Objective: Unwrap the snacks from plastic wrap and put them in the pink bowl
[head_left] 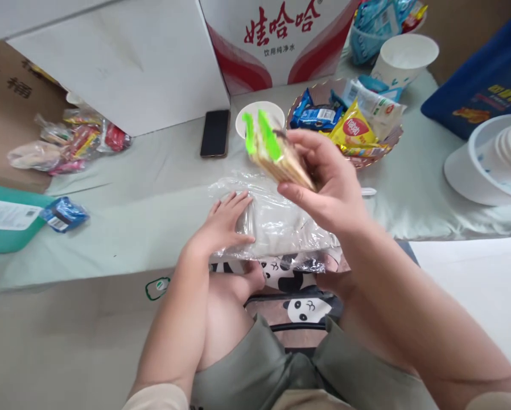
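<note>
A layered sandwich (276, 149) with a bright green filling or edge is tilted in my right hand (330, 179), thumb below and fingers behind it. It is raised over the table, near a white round bowl (259, 118). My left hand (227, 223) lies spread on a crinkled sheet of clear plastic film (281, 219) at the table's front edge, holding nothing. The film lies beneath the sandwich, and its front edge hangs over my lap.
A phone (215, 134) lies left of the bowl. A scalloped snack basket (387, 154), paper cup (404, 54) and white bucket (473, 171) stand right. Boxes (281, 74) line the back. Bagged snacks (78, 142) and a blue packet (65, 214) lie left.
</note>
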`<state>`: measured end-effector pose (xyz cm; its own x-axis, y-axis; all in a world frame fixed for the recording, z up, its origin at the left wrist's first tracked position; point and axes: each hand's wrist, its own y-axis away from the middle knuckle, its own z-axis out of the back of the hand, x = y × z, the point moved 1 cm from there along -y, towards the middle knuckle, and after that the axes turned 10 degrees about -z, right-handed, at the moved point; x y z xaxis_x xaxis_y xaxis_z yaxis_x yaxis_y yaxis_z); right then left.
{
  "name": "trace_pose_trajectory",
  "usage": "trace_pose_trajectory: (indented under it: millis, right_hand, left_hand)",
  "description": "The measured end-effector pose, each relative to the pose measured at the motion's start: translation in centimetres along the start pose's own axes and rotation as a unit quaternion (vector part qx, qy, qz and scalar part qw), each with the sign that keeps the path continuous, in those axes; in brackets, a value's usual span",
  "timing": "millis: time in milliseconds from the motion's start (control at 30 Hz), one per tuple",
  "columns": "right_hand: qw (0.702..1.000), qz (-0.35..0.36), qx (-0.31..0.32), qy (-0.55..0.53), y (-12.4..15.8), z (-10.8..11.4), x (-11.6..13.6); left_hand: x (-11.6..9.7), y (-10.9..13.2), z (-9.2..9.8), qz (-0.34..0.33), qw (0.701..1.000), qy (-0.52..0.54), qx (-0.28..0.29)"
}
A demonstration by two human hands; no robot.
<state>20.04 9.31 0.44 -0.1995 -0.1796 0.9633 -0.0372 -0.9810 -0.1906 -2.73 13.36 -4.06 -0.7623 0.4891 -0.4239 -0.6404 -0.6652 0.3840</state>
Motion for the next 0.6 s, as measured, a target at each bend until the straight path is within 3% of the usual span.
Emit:
trace_pose_trajectory:
  millis: [167, 233, 400, 600]
  right_hand:
    - [0.983, 0.052, -0.167, -0.061, -2.2, 2.8, 0.8]
    - [0.969, 0.039, -0.227, -0.093, -2.9, 4.5, 0.6]
    - [0.965, -0.088, -0.245, -0.021, -3.9, 7.9, 0.2]
    - [0.964, -0.038, -0.182, 0.193, -3.7, 9.2, -3.9]
  left_hand:
    - [0.1, 0.0, 0.2, 0.006, 1.000, -0.003, 0.010]
    - [0.2, 0.0, 0.2, 0.005, 1.000, -0.006, 0.010]
    - [0.2, 0.1, 0.5, -0.011, 1.000, -0.010, 0.011]
    - [0.3, 0.3, 0.5, -0.011, 1.000, -0.013, 0.015]
